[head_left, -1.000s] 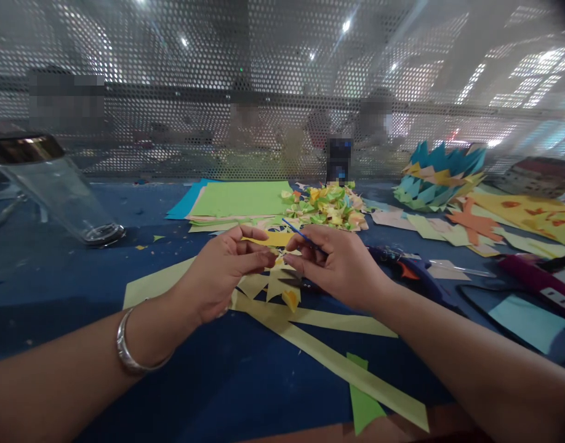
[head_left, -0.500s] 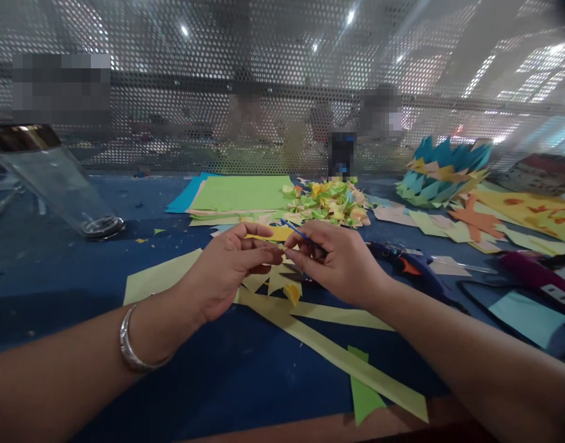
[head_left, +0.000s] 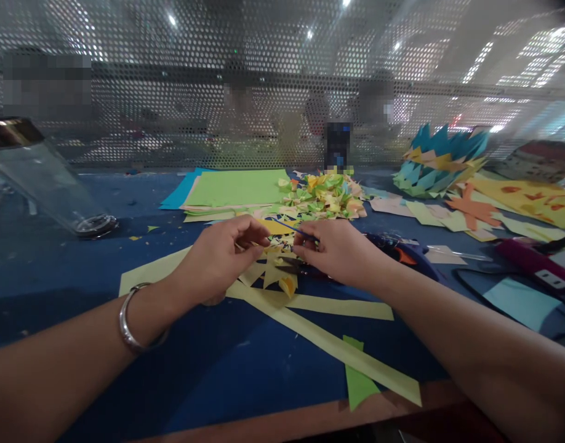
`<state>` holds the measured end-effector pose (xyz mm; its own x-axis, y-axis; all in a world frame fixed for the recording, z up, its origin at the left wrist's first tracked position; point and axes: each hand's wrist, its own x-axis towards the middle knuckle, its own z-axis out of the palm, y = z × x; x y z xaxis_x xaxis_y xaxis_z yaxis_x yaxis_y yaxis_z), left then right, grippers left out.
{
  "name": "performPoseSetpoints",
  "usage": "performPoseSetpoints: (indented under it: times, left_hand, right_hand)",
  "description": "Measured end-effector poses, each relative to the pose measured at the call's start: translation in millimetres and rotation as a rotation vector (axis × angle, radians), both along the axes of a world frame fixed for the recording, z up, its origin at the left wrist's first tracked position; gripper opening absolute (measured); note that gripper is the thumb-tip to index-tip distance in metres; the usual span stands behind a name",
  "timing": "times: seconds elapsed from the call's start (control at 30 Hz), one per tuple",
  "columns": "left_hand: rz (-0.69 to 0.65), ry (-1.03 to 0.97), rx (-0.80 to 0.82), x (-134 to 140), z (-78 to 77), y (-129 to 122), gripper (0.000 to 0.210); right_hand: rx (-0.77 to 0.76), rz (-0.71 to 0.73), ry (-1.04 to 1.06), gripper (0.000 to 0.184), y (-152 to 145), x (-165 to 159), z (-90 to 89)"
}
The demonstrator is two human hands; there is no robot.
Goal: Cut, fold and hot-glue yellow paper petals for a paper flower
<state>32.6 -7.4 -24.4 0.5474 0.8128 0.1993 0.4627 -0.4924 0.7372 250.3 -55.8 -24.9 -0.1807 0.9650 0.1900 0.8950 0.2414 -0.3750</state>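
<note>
A slim blue stick [head_left: 287, 226] slants between the two hands, its free end toward ten o'clock. The right hand [head_left: 342, 249], at about four o'clock from it, pinches the other end between thumb and fingers; a slack pinch there could let so thin a shaft roll or tip. The left hand [head_left: 220, 258], toward eight o'clock, has thumb and fingers curled toward one another; whether something tiny sits between them I cannot tell, and a piece that small would be easily dropped or crushed. At six o'clock, scissors [head_left: 292, 266] show dark blades by cut pale-yellow shapes [head_left: 264, 271], close enough that a lowered knuckle could meet an edge. The pale strips [head_left: 333, 344], toward five o'clock, might be dragged by a sleeve-bare forearm, taking the green scrap [head_left: 363, 384] beneath with them. At one to two o'clock, the heap of little folded papers [head_left: 328, 197] looks light enough to scatter at a knock, some onto the paper stack [head_left: 239, 187] at ten to eleven. The glue gun [head_left: 423, 263], at three to four, lies just beside the right forearm; if hot, which cannot be seen, a brush could burn. The glass jar [head_left: 56, 184], at nine, seems safely apart.
</note>
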Motion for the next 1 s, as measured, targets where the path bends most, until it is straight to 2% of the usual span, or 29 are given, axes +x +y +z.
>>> performPoseSetpoints:
  times: [0.03,0.1,0.17,0.27,0.33,0.57,0.7,0.83,1.0]
  left_hand:
    - [0.009,0.048,0.063,-1,4.2,-4,0.013]
    - [-0.016,0.169,0.086,-1,11.8,-12,0.016]
    - [-0.139,0.268,0.096,0,15.5,-21,0.018]
    - [-0.340,0.325,0.192,3,12.7,-28,0.018]
    - [-0.374,0.334,0.218,5,9.2,-28,0.015]
    - [-0.321,0.353,0.253,4,11.8,-23,0.007]
    - [-0.158,0.217,0.155,3,13.1,-23,0.013]
    - [-0.002,0.027,0.108,2,8.9,-16,0.021]
    - [0.063,-0.113,0.048,3,5.2,-13,0.024]
  right_hand:
    - [-0.019,-0.010,-0.032,0.007,0,1,-0.1]
    - [-0.053,-0.021,-0.086,0.007,1,2,-1.2]
    - [-0.074,-0.021,-0.107,0.007,2,3,-3.2]
    - [-0.063,-0.017,-0.107,0.008,3,3,-5.2]
    - [-0.052,-0.026,-0.105,0.009,2,3,-4.9]
    - [-0.034,-0.085,-0.126,0.008,-3,-1,-1.2]
    - [0.025,-0.123,-0.133,0.008,-5,-4,0.1]
    - [0.138,-0.014,0.079,0.014,-9,-7,2.9]
    - [0.103,0.109,0.304,0.019,-12,-11,3.4]
